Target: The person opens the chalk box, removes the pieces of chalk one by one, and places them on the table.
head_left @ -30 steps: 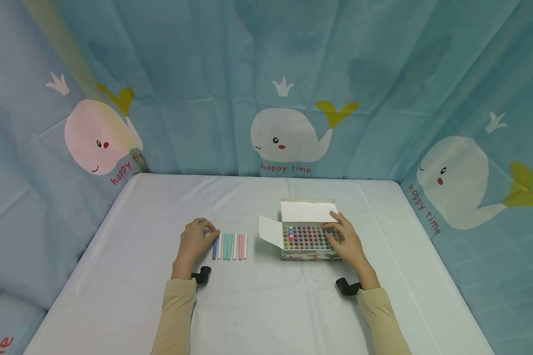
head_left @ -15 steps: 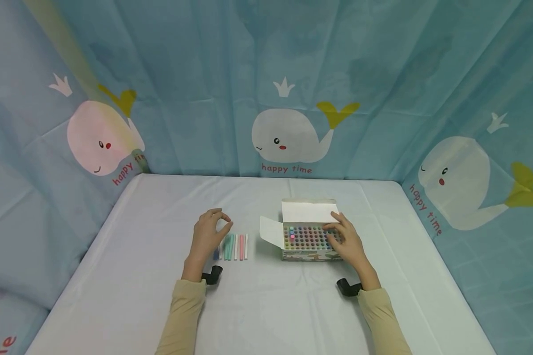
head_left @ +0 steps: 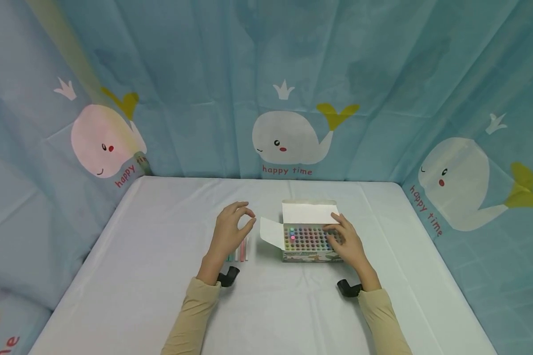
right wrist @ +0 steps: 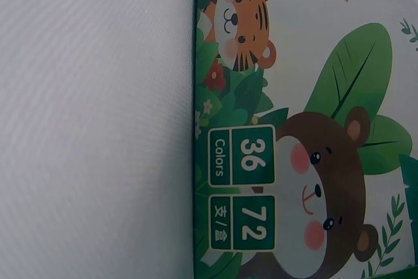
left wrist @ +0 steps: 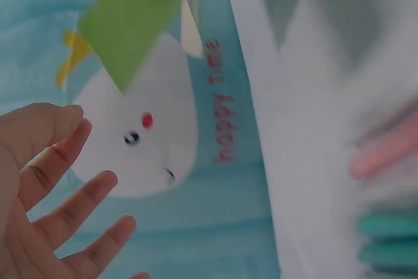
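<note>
My left hand hovers left of the box flap, holding nothing, with thumb and forefinger tips close together. In the left wrist view its other fingers are spread. Beneath it lies a row of chalk sticks, partly hidden by the hand; a pink stick and teal sticks show. A printed cardboard box stands open, filled with upright coloured sticks. A pink stick protrudes at its left end. My right hand rests at the box's right end, fingers loosely bent over it.
The box's white lid is folded back, and a side flap sticks out to the left. In the right wrist view the animal-printed front fills the right half. A white cloth covers the table; a blue whale-print curtain surrounds it.
My left hand has lifted from the blue stick at the row's left end and moved right, over the row toward the box. My right hand has stayed in place.
</note>
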